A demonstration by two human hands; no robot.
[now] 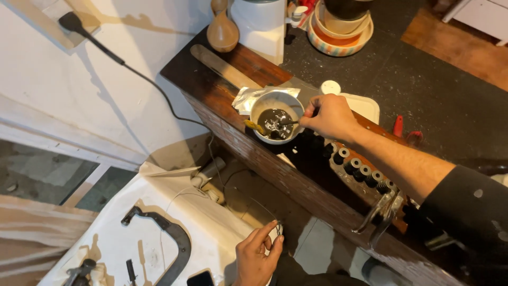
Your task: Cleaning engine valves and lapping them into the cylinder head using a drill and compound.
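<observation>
Dark, glossy paste fills a white bowl set on the edge of a brown wooden counter, where a person's right hand works a small metal spoon through the mixture. The fingers are pinched closed around the spoon's handle, its bowl sunk in the paste. A smear of yellow shows at the bowl's near rim, and a crumpled sheet of foil lies under and beside the vessel. The step in hand reads as stirring or scooping the dark mix; any next move would seem to call for keeping the bowl steady, since it sits close to the counter's edge with no hand bracing it.

The left hand hangs low, well apart from the bowl, over a white cloth-covered surface. Its thumb and fingers are curled nearly closed on something small and pale with a thin wire running up from it; what the object is cannot be told.

Beyond the bowl lie a flat wooden spatula, a wooden spoon, a white container and a striped ceramic dish. Beside the right forearm stands a row of black-capped small bottles and a pair of metal tongs. A black curved metal frame rests on the white cloth below, and a black cable trails down the pale wall.
</observation>
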